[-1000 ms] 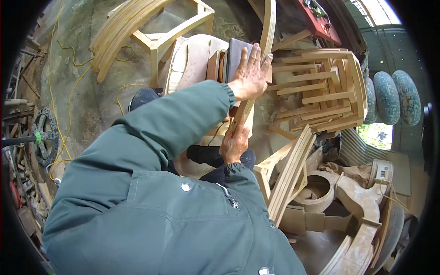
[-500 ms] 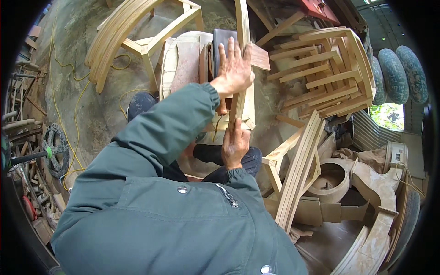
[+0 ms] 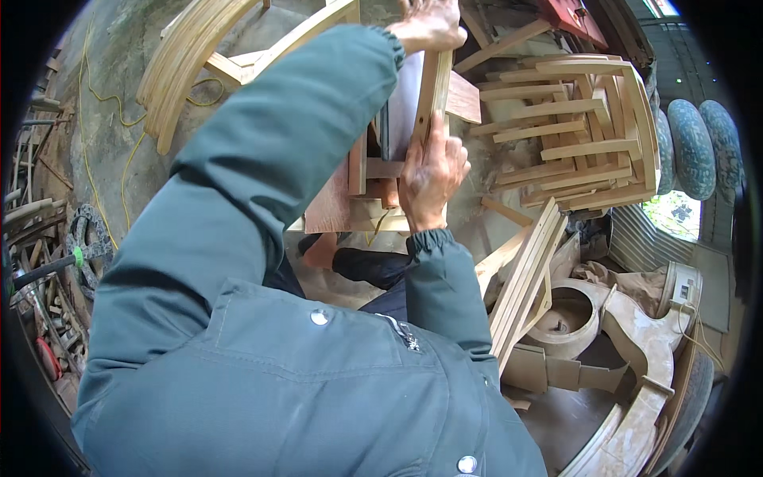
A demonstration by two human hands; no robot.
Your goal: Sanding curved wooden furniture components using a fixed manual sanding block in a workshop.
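A curved wooden bar (image 3: pixel 433 91) runs away from me, lying along a low block with a flat grey top (image 3: pixel 407 95) and a dark side. Near the top edge of the picture, my left hand (image 3: pixel 429 25) is closed over the far part of the bar, its fingers partly cut off. My right hand (image 3: pixel 433 176) grips the near end, one finger stretched along the wood. Below the grey top are a reddish board (image 3: pixel 327 200) and an upright wooden strip (image 3: pixel 358 167). My left sleeve hides much of the stand.
Several curved wooden pieces (image 3: pixel 179 71) stand at the far left, by a yellow cord (image 3: pixel 127 179). A stack of wooden frames (image 3: pixel 588 135) is at the right, with long bars (image 3: pixel 524 278) nearer me. A bare foot (image 3: pixel 320 250) shows below the stand.
Both hands and the bar have slid away from me, the left hand reaching the top edge. The left fingers, spread before, are now bunched; my view has shifted slightly.
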